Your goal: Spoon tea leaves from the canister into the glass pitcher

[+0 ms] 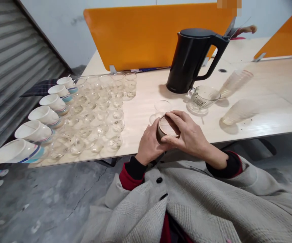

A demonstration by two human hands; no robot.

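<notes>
Just over the table's front edge, my left hand [149,140] is wrapped around a small round canister with a wood-grain lid [168,125]. My right hand [190,133] grips the lid's rim from the right, with fingers over its far side and thumb at the near side. The lid sits on the canister, whose contents are hidden. Right behind my hands stands a clear plastic cup [162,106], partly covered by my left fingers. A ribbed glass cup with a handle [203,98] is farther to the right.
A black electric kettle [190,60] stands before an orange divider [136,37]. Rows of clear cups holding a little liquid [97,114] and white paper cups [43,114] fill the left side. Two stacks of clear cups [239,111] lie right. Another person's hand [249,29] shows behind.
</notes>
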